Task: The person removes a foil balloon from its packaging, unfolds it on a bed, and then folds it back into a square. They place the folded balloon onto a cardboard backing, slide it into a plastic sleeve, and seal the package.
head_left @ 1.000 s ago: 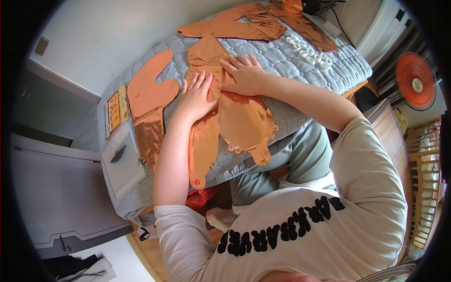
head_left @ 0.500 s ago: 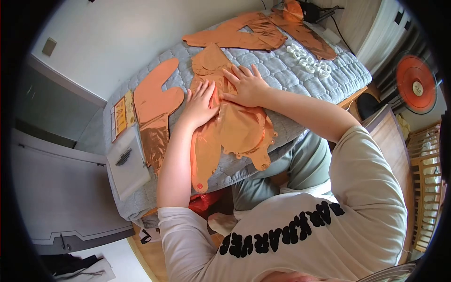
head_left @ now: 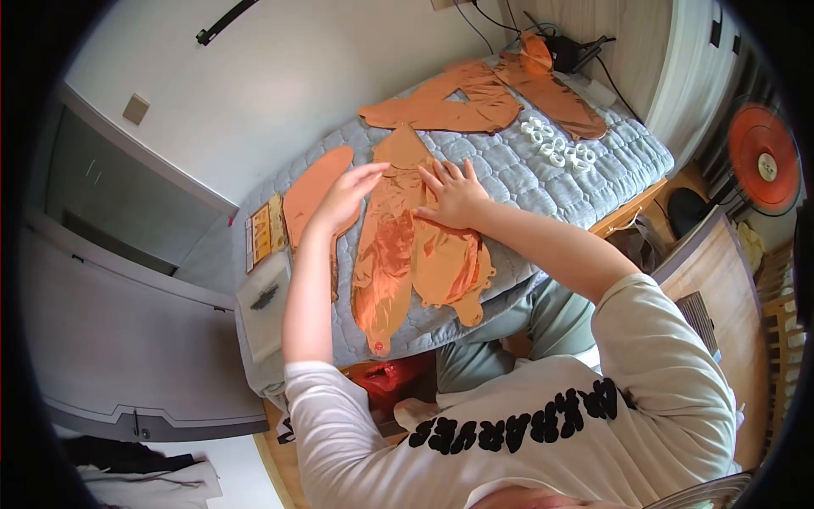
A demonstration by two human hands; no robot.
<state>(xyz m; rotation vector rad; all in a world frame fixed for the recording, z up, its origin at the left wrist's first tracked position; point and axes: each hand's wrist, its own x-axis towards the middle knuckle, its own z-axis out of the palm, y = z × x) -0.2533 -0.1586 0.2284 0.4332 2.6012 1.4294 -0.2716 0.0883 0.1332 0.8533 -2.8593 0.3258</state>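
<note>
A deflated orange foil balloon lies creased on the quilted grey mattress before me, its narrow tail ends toward my knees. My right hand rests flat on its upper right part, fingers spread and palm down. At the balloon's left edge is my left hand, its fingers stretched out and nothing in its grasp. That hand and forearm partly cover a second flat foil balloon to the left.
More flat foil balloons lie along the mattress's far side. Several white rings sit at the right. A printed card and a clear plastic sleeve lie at the left edge. A red fan stands beyond the right corner.
My left hand has moved left from the balloon's middle to its edge. The balloon's left side now lies more spread out and shiny. My right hand stays on it; the view has shifted.
</note>
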